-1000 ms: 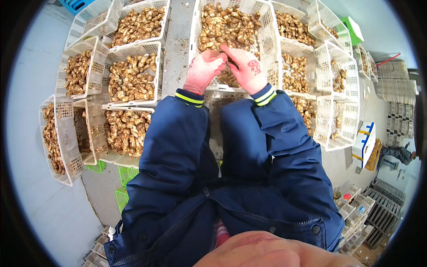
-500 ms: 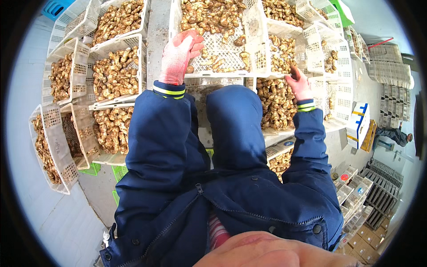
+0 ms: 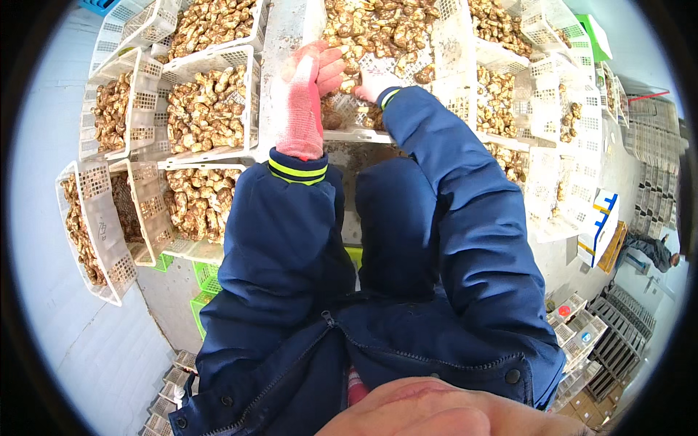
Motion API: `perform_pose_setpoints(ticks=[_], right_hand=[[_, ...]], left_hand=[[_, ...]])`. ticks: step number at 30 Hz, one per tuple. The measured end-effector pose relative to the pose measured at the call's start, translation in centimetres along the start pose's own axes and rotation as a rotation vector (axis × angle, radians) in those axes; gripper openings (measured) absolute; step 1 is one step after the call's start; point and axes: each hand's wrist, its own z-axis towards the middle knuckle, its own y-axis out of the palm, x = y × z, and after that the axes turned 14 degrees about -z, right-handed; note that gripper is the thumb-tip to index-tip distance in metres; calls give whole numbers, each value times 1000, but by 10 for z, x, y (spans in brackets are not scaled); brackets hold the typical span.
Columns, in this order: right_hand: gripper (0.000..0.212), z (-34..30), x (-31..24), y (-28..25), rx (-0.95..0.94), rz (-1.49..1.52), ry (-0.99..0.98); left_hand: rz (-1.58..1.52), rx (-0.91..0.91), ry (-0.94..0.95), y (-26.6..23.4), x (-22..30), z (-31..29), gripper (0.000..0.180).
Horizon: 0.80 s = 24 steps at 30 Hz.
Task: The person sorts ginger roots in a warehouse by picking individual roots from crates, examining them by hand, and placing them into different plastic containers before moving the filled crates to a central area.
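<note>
Mushroom sorting seems underway among the mushrooms (image 3: 382, 33): left hand (image 3: 305, 94) half-curled, right hand (image 3: 374, 81) reaching in, grips unclear; next probably needs gentle pinching.

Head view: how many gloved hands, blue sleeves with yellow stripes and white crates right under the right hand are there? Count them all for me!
Gloved hands: 2, left hand and right hand
Blue sleeves: 2, left sleeve and right sleeve
White crate: 1
Total: 5

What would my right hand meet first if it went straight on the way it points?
Your right hand would likely meet the brown mushroom-like pieces in the white crate first; depth is unclear.
</note>
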Motion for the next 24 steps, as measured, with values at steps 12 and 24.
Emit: perform_pose_setpoints(ticks=[12,24], right_hand=[[57,-88,22,-70,16,2226,-351],[55,-160,-18,-130,353,2136,-454]], left_hand=[[4,-58,10,-13,14,-4,35],[163,-26,-123,-30,10,3,47]])
